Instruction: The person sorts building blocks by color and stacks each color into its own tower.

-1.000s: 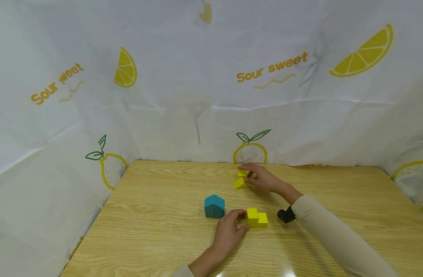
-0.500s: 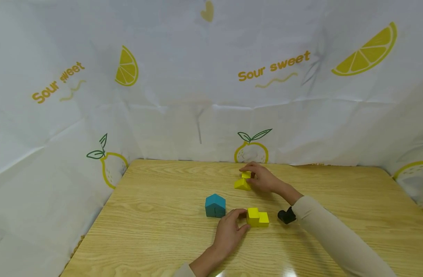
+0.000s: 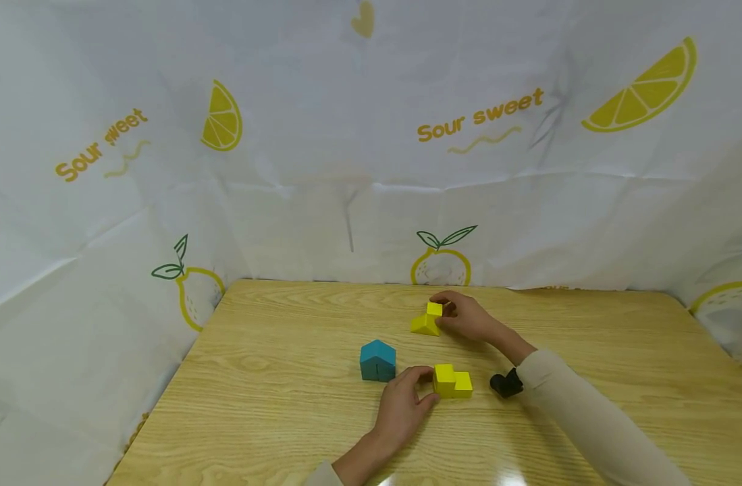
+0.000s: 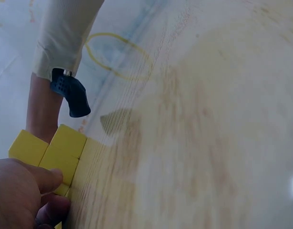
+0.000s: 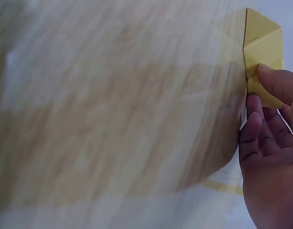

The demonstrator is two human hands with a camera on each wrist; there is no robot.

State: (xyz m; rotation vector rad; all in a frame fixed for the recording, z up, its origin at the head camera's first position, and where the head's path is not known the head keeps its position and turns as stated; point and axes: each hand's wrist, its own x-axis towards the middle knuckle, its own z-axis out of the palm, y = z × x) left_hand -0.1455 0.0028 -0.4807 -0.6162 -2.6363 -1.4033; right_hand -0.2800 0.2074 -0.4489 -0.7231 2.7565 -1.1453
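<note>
In the head view my left hand (image 3: 401,412) holds the left side of a low yellow block group (image 3: 445,381), a taller piece beside a shorter one. Its thumb lies against these yellow blocks (image 4: 60,160) in the left wrist view. Farther back, my right hand (image 3: 468,318) has thumb and index finger at a small yellow cube (image 3: 434,308) that stands against a sloped yellow block (image 3: 424,325). The thumb presses a yellow face (image 5: 257,82) in the right wrist view, with the index finger partly hidden.
A blue house-shaped block stack (image 3: 378,361) stands just left of the left hand. A dark device (image 3: 506,383) is fixed at the right wrist. White lemon-print cloth (image 3: 322,229) rises behind the wooden table (image 3: 273,405).
My right hand has drawn slightly to the right and uncovered more of the small yellow cube, which stands almost where it was. The left hand and its blocks show no clear movement.
</note>
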